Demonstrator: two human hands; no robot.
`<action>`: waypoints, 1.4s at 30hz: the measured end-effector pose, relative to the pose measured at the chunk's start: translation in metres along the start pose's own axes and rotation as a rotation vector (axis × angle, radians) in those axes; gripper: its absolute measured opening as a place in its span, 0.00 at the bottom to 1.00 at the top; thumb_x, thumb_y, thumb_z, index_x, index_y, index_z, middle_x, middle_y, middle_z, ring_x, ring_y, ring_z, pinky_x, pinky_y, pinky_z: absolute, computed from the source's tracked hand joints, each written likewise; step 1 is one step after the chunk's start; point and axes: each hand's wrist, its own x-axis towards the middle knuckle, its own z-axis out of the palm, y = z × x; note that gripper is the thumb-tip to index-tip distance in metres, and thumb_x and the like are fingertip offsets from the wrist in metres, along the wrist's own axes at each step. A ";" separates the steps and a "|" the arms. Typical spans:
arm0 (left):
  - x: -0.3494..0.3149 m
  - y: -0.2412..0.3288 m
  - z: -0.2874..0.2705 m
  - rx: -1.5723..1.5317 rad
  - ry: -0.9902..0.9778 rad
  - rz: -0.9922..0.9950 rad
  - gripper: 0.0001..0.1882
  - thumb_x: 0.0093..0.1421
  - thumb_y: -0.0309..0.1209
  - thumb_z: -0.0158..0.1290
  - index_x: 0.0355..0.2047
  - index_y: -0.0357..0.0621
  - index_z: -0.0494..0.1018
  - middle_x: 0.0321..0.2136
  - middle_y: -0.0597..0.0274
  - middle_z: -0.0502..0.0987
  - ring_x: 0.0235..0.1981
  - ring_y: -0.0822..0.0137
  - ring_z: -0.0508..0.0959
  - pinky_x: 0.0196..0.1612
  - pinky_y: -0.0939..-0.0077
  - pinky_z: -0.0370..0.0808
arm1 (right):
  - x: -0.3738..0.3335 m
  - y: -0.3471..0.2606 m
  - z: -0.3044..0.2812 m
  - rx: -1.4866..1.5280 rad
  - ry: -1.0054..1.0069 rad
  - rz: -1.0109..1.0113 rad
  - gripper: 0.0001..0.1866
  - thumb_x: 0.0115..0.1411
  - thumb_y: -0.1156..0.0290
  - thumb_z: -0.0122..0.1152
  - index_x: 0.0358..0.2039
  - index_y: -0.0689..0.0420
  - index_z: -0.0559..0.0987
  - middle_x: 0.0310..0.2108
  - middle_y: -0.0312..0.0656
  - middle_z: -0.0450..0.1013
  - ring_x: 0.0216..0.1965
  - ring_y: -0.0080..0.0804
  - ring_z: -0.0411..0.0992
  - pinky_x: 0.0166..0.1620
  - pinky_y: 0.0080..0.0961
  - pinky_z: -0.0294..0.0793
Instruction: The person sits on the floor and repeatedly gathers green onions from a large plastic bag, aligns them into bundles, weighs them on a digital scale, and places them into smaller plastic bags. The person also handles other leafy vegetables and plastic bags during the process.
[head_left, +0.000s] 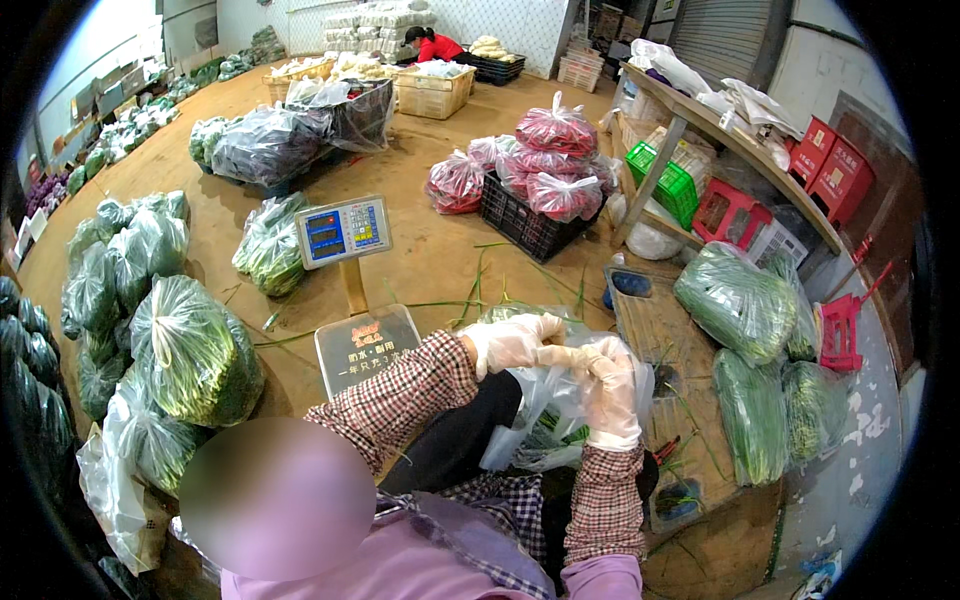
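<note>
My left hand (515, 342), in a thin whitish glove, meets my right hand (611, 392) over my lap. Both have their fingers closed on the gathered top of a clear plastic bag (540, 408). Long green vegetables show through the bag's lower part, between my dark trouser leg and the right forearm. The exact hold of the fingertips on the plastic is too small to make out. Just left of the hands stands a platform scale (367, 350) with a bare dark plate and a display panel (344, 232) on a post.
Filled bags of greens (195, 350) crowd the left; more bagged greens (738, 300) lie at right beside a worn wooden board (690, 420). Ahead, a black crate (540, 220) bears bags of red produce (556, 130). Loose green stalks (480, 285) litter the floor. Farther off, a person in red (435, 46) bends over crates.
</note>
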 end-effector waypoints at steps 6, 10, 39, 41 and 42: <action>0.017 -0.006 0.029 -0.450 -0.184 0.175 0.16 0.50 0.35 0.57 0.33 0.35 0.70 0.28 0.67 0.73 0.29 0.74 0.70 0.35 0.79 0.68 | 0.007 0.013 0.000 0.014 -0.003 0.103 0.06 0.53 0.74 0.55 0.31 0.61 0.72 0.24 0.32 0.68 0.22 0.18 0.65 0.25 0.13 0.65; 0.009 -0.018 0.014 -0.439 -0.013 0.128 0.06 0.50 0.27 0.54 0.28 0.39 0.70 0.21 0.72 0.69 0.25 0.77 0.67 0.28 0.82 0.66 | 0.011 0.019 -0.033 -0.160 0.201 -0.018 0.16 0.51 0.74 0.57 0.41 0.61 0.70 0.24 0.33 0.68 0.19 0.17 0.63 0.20 0.13 0.62; 0.046 0.038 -0.054 0.597 0.333 0.235 0.21 0.46 0.37 0.54 0.40 0.42 0.70 0.36 0.49 0.72 0.41 0.56 0.72 0.43 0.67 0.69 | 0.116 -0.019 -0.006 -1.468 0.131 -0.333 0.26 0.51 0.68 0.47 0.53 0.54 0.62 0.40 0.48 0.70 0.39 0.45 0.70 0.41 0.40 0.68; 0.047 -0.016 -0.090 0.871 0.250 -0.138 0.21 0.47 0.41 0.53 0.40 0.44 0.70 0.39 0.49 0.70 0.43 0.55 0.72 0.43 0.63 0.70 | 0.129 -0.012 -0.041 -1.744 0.200 -0.497 0.21 0.54 0.67 0.45 0.50 0.54 0.65 0.34 0.50 0.72 0.34 0.48 0.71 0.37 0.39 0.69; 0.016 -0.032 -0.135 1.046 0.170 -0.310 0.22 0.47 0.41 0.52 0.41 0.45 0.70 0.37 0.52 0.72 0.43 0.59 0.72 0.41 0.65 0.72 | 0.128 -0.032 -0.028 -1.862 0.161 -0.331 0.21 0.55 0.65 0.46 0.51 0.54 0.65 0.36 0.52 0.71 0.35 0.50 0.70 0.38 0.39 0.69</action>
